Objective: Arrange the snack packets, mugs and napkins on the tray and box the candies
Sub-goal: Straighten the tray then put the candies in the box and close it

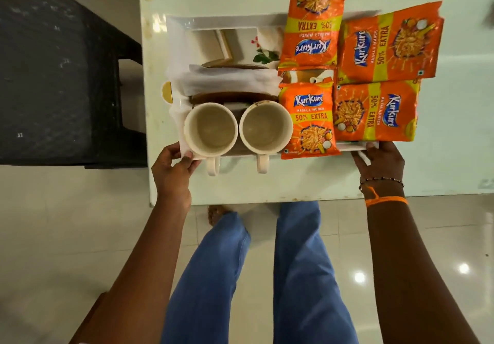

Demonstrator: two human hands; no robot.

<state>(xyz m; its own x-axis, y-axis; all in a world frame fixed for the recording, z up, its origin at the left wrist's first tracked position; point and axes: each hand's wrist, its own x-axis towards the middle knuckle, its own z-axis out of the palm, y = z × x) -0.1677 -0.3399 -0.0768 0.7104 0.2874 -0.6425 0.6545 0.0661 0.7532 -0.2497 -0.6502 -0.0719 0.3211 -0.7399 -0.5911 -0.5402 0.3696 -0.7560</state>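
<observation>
Both your hands grip the tray [181,26]: left hand [173,168] pinches its near-left corner; right hand [381,160] curls over its near-right edge. Two mugs [211,129] (handles toward you) stand beside four snack packets [310,120].

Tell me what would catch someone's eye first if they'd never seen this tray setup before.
Four bright orange snack packets crowd the right side of the white tray, one sticking out past its far edge. Near the front edge two empty cream mugs stand side by side, handles pointing toward the person, with folded white napkins just behind them. The left hand and right hand grip the tray's near corners.
</observation>
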